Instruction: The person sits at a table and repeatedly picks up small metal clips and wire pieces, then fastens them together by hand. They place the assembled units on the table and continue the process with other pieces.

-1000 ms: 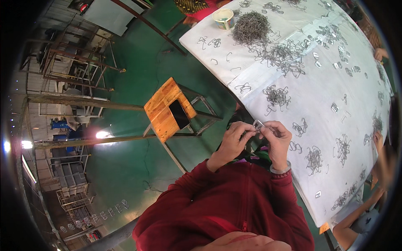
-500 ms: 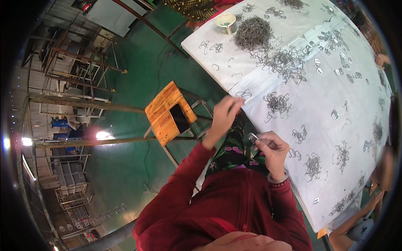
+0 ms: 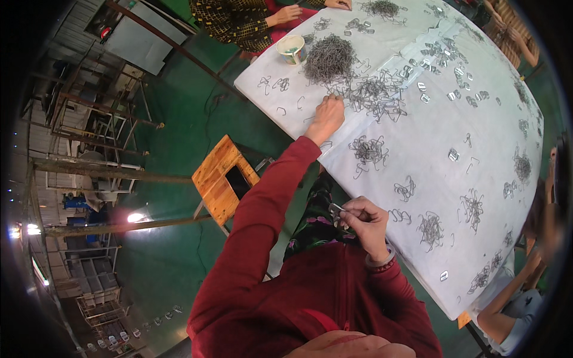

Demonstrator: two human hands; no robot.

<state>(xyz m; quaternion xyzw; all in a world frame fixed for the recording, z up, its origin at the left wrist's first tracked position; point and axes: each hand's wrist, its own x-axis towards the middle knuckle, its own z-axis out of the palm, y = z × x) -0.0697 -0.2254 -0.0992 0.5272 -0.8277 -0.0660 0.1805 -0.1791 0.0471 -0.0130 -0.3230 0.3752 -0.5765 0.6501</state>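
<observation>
My left hand reaches over the white-covered table, its fingers drawn together at the edge of some loose bent wire pieces. Whether a wire is between those fingertips is too small to tell. Close to my body, off the table's near edge, my right hand pinches a small metal buckle between thumb and fingers. Beyond my left hand rises a dense heap of grey bent wires. A smaller cluster of wires lies between my two hands.
A white tub stands beside the heap. Shiny flat buckles and more wire clusters are scattered across the table. Left of it is a wooden stool bearing a black phone. Co-workers' hands show around the table.
My left hand has moved forward from near the table's edge to the loose wires. My right hand still holds the buckle. The view has shifted, showing more of the co-workers at the far side.
</observation>
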